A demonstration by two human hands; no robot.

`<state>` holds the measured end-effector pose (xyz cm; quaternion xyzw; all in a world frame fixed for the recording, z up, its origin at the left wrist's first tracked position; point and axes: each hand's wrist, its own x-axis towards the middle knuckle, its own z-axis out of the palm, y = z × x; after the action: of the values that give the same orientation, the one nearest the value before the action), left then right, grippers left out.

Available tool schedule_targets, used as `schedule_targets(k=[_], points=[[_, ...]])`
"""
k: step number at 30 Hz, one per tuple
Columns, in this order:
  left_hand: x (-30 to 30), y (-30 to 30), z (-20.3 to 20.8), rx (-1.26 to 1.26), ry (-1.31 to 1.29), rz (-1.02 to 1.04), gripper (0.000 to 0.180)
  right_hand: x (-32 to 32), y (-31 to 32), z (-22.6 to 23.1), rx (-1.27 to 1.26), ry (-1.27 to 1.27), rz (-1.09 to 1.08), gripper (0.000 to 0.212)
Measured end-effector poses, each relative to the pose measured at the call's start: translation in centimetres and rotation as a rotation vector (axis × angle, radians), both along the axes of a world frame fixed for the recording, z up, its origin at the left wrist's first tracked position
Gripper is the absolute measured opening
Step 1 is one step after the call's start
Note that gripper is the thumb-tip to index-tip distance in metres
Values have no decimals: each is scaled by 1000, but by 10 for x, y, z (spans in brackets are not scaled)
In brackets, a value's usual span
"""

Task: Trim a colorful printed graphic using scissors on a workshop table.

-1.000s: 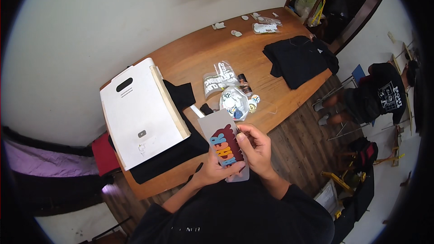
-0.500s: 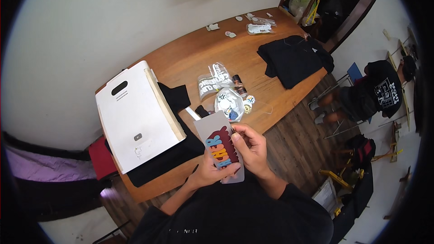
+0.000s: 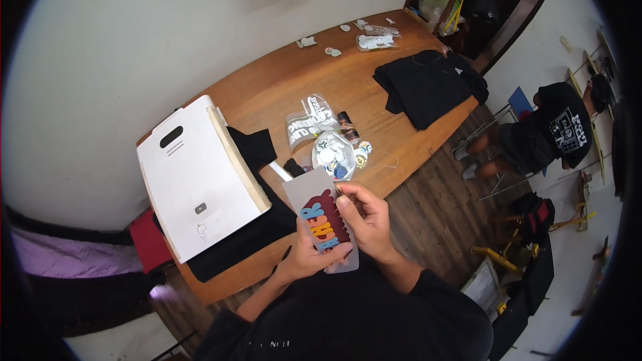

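Between both hands, close to my body, is a frosted transfer film sheet (image 3: 298,190) with a dark maroon patch and blue, orange and yellow lettering. My left hand (image 3: 309,257) grips its lower left side, thumb lying across the front. At the upper right edge, my right hand (image 3: 368,222) pinches the sheet between thumb and fingers. Just beyond the sheet stands a pale tray (image 3: 352,154) holding round stickers. To the left, a black T-shirt (image 3: 254,144) lies partly beneath a white heat press (image 3: 200,180).
Clear film with white print (image 3: 309,120) and a dark cylinder (image 3: 348,127) lie behind the tray. Folded black shirts (image 3: 424,87) rest on the wooden table (image 3: 267,80) farther right. Another person (image 3: 555,127) is at the right wall, near a backpack (image 3: 535,217).
The view has shifted slightly, so the table and surroundings sit a little farther left in the picture. Both hands keep hold of the film sheet, with hardly any change in grip.
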<state>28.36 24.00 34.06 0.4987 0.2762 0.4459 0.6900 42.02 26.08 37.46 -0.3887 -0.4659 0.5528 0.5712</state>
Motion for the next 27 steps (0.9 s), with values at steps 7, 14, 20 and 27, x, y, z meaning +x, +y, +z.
schedule_targets(k=[7, 14, 20, 27], points=[[-2, 0, -4, -11, 2, -20, 57, 1, 2, -3, 32, 2, -20, 26], [-1, -1, -3, -3, 30, -55, 61, 0, 3, 4, 51, 17, -17, 24], [1, -3, -1, 10, -3, -39, 54, 0, 3, 7, 28, 25, -21, 24], [3, -2, 0, 12, 23, -79, 50, 2, 6, 8, 50, 23, -50, 22]])
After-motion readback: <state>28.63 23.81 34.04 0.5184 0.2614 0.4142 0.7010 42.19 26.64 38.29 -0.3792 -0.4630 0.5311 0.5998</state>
